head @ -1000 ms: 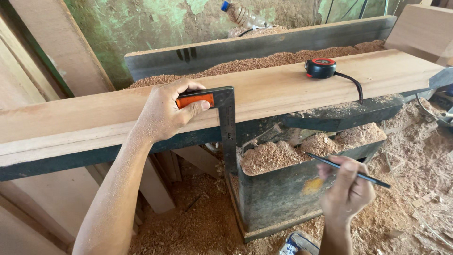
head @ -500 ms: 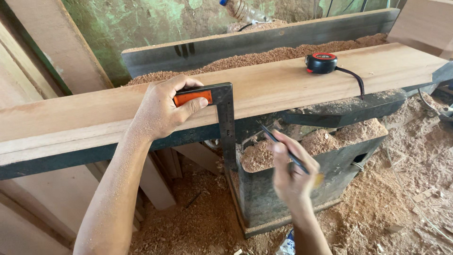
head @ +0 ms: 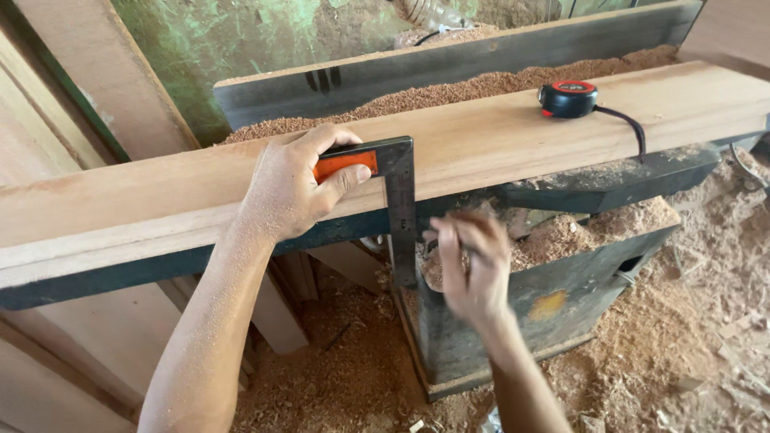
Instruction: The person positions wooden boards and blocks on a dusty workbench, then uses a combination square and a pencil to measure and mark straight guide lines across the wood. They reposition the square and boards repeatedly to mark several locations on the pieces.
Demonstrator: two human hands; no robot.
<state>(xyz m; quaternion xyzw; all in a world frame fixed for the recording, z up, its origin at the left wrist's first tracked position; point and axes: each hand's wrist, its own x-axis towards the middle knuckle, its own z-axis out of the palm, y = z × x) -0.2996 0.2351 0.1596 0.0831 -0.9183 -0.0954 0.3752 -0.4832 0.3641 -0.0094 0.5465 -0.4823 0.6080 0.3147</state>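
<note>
While left hand (head: pixel 293 188) pins square (head: pixel 399 192), right hand (head: pixel 473 269) nears.

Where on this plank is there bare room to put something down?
The plank is bare between the square and the tape measure, and again right of the tape's cord to the plank's end. Left of the left hand it is bare too. It is crowded at the square, where the left hand presses and the right hand hovers just below.

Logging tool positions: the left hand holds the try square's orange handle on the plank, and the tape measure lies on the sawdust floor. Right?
Not quite. The head view shows the tape measure on the plank, not the floor. The left hand does hold the try square.
</note>
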